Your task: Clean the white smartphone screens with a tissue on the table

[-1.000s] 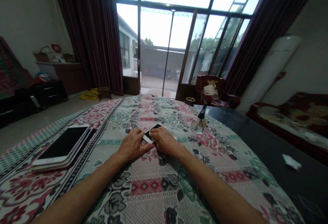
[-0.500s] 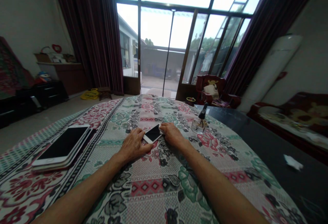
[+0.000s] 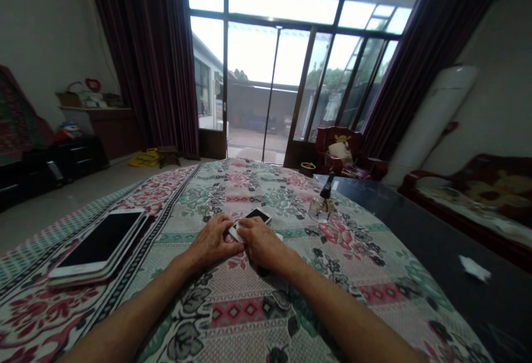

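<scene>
– What's hidden?
– From my seat: phone [image 3: 259, 215] at six o'clock on the tablecloth [image 3: 233, 291], near end partly lost under the right hand [image 3: 261, 241]. White scrap [image 3: 280, 237] at that hand's three o'clock, too small to name.
– Grip?
– Left hand [image 3: 214, 238], phone's eight o'clock: half curled, thumb and fingers gripping near end. Right: fingers bent over it; whether clenched, I can't tell.
</scene>
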Tool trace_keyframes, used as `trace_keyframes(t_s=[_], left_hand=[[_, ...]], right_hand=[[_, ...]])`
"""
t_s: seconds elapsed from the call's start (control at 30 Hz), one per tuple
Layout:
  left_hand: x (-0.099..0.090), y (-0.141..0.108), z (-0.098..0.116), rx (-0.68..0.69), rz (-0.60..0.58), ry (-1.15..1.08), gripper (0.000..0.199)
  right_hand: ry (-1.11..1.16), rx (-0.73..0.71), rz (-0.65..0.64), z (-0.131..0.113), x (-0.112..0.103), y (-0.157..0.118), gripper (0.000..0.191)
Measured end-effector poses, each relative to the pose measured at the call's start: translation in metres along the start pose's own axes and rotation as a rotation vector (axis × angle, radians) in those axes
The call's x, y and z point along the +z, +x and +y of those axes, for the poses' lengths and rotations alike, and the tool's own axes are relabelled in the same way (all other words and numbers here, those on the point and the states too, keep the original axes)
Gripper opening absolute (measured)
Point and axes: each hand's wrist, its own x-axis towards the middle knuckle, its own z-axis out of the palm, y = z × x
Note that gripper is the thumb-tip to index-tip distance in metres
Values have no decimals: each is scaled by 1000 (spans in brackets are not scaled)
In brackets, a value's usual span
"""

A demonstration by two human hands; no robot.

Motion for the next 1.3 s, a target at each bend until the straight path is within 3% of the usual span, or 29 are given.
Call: trace_keyframes(t_s=[0.13, 0.43, 0.53, 0.67, 1.07, 1.3], left_hand=[[-6, 1, -4, 21, -49, -50, 33], [-1, 1, 13, -65, 5, 46, 40], [1, 1, 14, -75, 26, 64, 38], [1, 2, 15, -76, 31, 68, 35], [3, 3, 8, -54, 29, 10, 28], [5, 4, 7, -50, 38, 16, 31]], right_hand=[[24, -15, 39, 3, 1, -1, 23], [-66, 261, 81, 56, -6, 3, 28], [-66, 310, 77, 61, -6, 2, 29], [-69, 252, 53, 49, -8, 2, 28], [46, -186, -46, 10, -7, 8, 21], [-19, 43, 17, 33, -2, 11, 25]])
